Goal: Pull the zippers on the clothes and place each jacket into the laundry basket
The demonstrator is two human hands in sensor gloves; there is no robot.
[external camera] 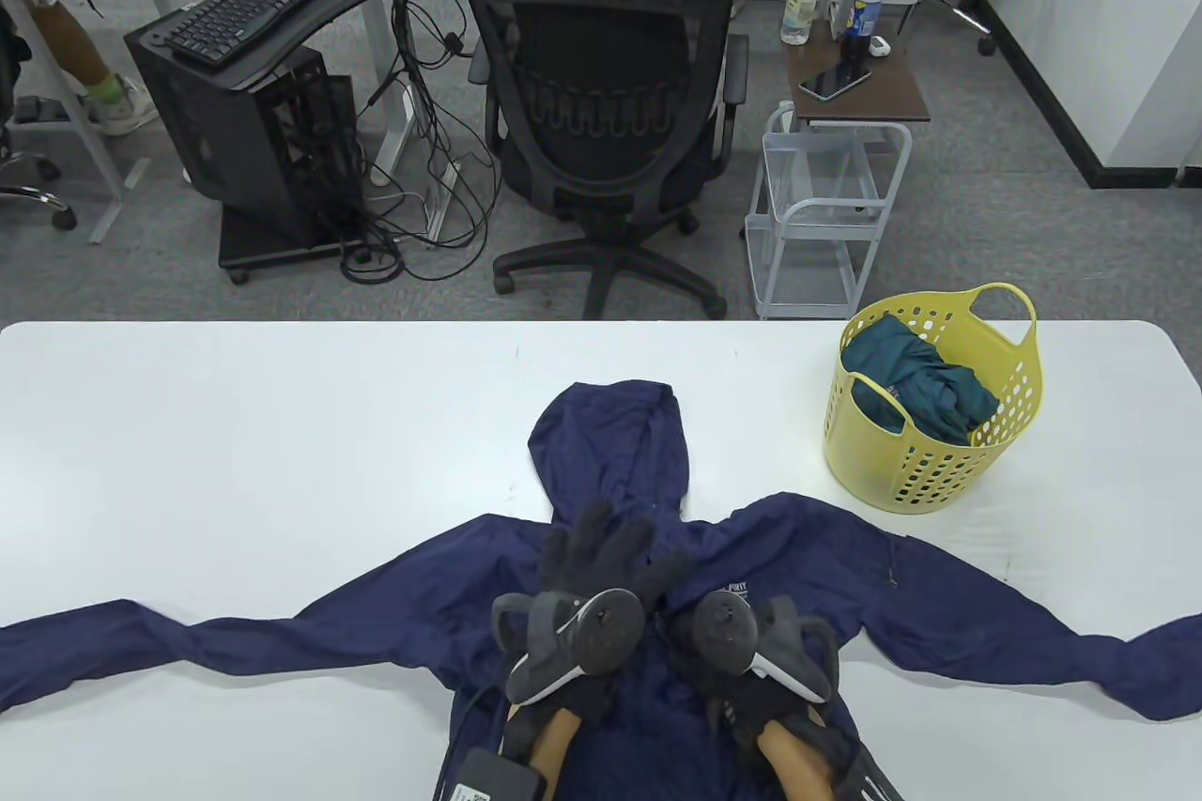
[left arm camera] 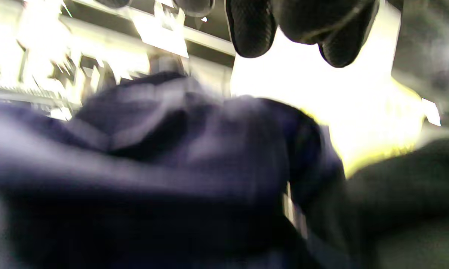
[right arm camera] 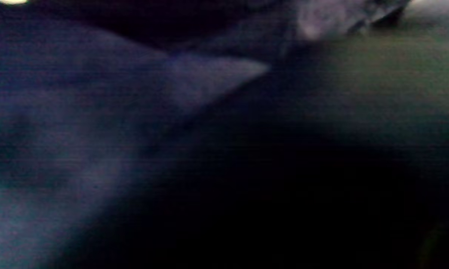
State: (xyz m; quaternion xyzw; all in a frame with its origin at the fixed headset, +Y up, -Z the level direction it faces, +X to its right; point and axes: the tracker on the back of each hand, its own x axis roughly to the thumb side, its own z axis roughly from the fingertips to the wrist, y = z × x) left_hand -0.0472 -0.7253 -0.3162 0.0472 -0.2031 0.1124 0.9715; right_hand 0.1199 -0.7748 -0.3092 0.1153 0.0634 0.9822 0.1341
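On the near side of the laundry basket [external camera: 930,407], across the white table [external camera: 235,444], the navy jacket [external camera: 808,576] lies flat on its back with its hood pointing away from the person and both sleeves spread wide. The basket stands just beyond the jacket's right shoulder and already holds 1 dark teal garment [external camera: 916,374].

Both hands sit on the jacket's chest, on the side away from the basket's rim. The left hand [external camera: 601,585] has its fingers stretched forward and a little spread over the collar area. The right hand [external camera: 742,641] is tucked close beside it; its fingers are hidden under the tracker and its wrist view is too dark and blurred, so I cannot tell whether it pinches the zipper pull. The zipper itself is not visible under the hands.

Judging by this, the step in hand is closing the zipper near the collar. To do it well, 1 hand should press the fabric flat and taut below the slider while the other draws the pull straight along the teeth toward the hood. The thin fabric looks likely to bunch or catch in the slider, so a slow, even pull seems wise before gathering the jacket toward the basket.
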